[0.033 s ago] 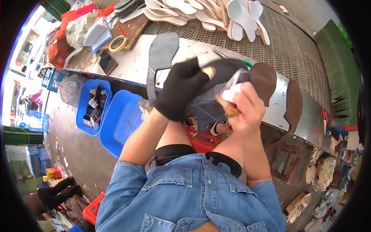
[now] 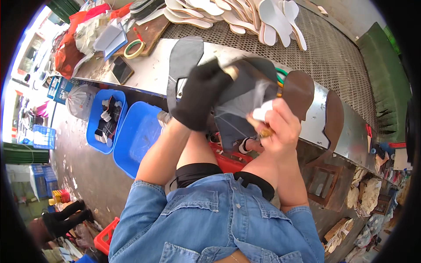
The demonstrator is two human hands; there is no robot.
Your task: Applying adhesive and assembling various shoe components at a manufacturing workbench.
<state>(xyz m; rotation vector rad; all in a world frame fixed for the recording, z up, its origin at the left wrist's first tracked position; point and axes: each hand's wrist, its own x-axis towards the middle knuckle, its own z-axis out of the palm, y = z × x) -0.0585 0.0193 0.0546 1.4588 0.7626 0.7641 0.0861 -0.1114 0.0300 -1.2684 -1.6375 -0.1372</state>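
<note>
Head view, compared with the other frame: no shift is noted. Both hands, the piece held between them and the things on the tabletop (image 2: 149, 72) are found in the same places.

The left hand (image 2: 199, 94), in a black glove, is wrapped over the top of a dark grey shoe upper (image 2: 245, 83), with its fingers curled down around it. The piece is held up in front of the body, above the lap and just short of the metal tabletop edge. A clear plastic film (image 2: 247, 103) is seen lying over its lower part, creased and slightly shiny. A pale tan tip shows at the glove's upper edge; what it belongs to cannot be told.

The right hand (image 2: 276, 127) is bare, and its fingers are closed on a small white piece (image 2: 262, 111) pressed against the upper's underside. A brass-coloured bit, possibly a tool handle, is glimpsed under the palm.

On the tabletop a grey sole-shaped sheet (image 2: 184, 57) lies flat to the left, and two brown soles (image 2: 302, 90) lie to the right. White insoles (image 2: 272, 17) are stacked on the mesh behind. A tape roll (image 2: 133, 48) rests on a wooden board. Two blue bins (image 2: 136, 136) stand on the floor to the left.
</note>
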